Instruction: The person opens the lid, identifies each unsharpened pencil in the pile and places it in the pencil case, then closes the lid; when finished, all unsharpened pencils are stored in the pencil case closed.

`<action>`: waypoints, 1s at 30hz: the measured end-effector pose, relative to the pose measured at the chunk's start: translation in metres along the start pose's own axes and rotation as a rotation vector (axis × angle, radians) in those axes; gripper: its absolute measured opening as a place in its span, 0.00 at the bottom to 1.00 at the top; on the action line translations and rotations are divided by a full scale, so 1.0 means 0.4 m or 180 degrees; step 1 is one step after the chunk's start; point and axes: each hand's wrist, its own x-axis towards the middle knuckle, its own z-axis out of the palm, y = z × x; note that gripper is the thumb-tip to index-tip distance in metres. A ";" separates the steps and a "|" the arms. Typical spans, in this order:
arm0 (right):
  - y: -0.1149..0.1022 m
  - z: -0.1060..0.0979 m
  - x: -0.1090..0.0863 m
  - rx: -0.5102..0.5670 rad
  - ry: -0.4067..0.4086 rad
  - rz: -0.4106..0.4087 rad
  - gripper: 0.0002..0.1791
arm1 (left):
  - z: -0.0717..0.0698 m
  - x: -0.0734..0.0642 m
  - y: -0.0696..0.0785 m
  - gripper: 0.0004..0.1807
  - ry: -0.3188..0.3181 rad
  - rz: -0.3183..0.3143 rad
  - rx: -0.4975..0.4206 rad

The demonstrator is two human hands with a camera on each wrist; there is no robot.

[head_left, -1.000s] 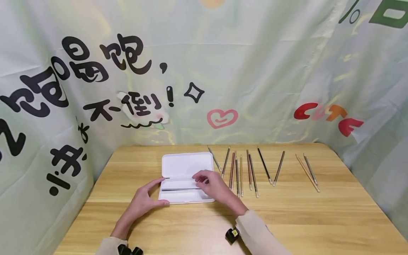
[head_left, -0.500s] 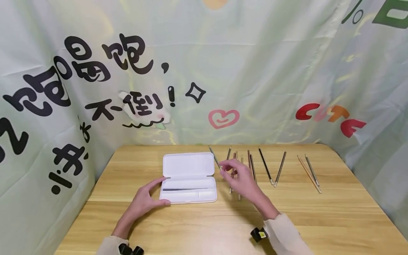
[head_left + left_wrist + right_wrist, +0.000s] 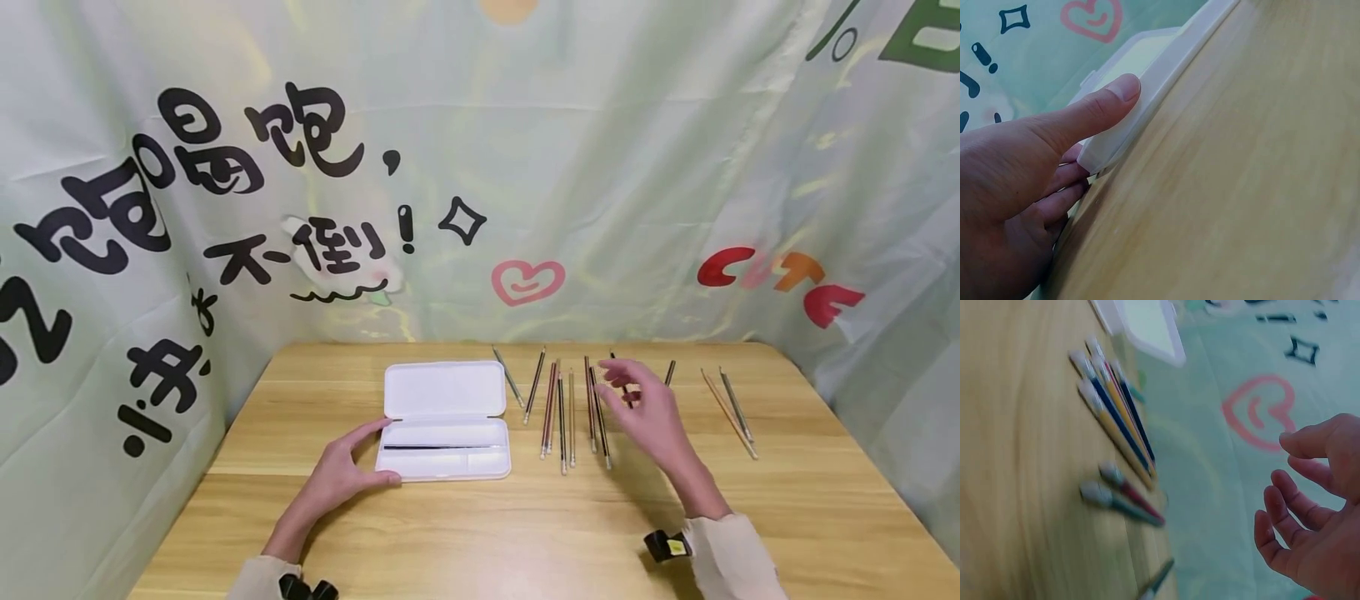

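A white pencil case [image 3: 444,390] lies with its lid folded back on the table. Inside it runs a thin dark strip [image 3: 442,447]; I cannot tell whether that is a pencil. My left hand [image 3: 341,468] holds the case's left end, its thumb on the near side and its fingers behind the corner. To the right of the case lie several loose pencils [image 3: 561,425], most with pale ends towards me. Above them, partly covering a dark pencil [image 3: 627,394], hovers my right hand [image 3: 651,417]. Its fingers are loosely bent with nothing between them, as the right wrist view [image 3: 1316,506] shows.
Farther right lie an orange pencil [image 3: 729,414] and a grey pencil [image 3: 737,404]. A teal pencil [image 3: 507,377] is close to the lid's right edge. Behind the wooden table [image 3: 480,542] hangs a printed cloth [image 3: 600,183].
My right hand has left the case and moved right, across the pencils, with its fingers spreading. My left hand has stayed at the case's left end.
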 end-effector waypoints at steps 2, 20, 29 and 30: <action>0.020 -0.018 -0.001 -0.0116 0.0092 0.0069 0.19 | 0.000 0.000 -0.001 0.47 -0.0019 0.0009 -0.0007; 0.217 -0.094 -0.027 -0.1025 -0.0245 0.0696 0.37 | 0.000 -0.002 -0.003 0.47 0.0000 0.0017 -0.0013; 0.231 -0.100 -0.033 -0.1126 -0.0754 0.0760 0.35 | 0.002 -0.001 -0.002 0.47 0.0001 0.0024 0.0024; 0.231 -0.100 -0.034 -0.1116 -0.0794 0.0741 0.34 | 0.002 -0.001 -0.002 0.47 0.0005 0.0022 0.0030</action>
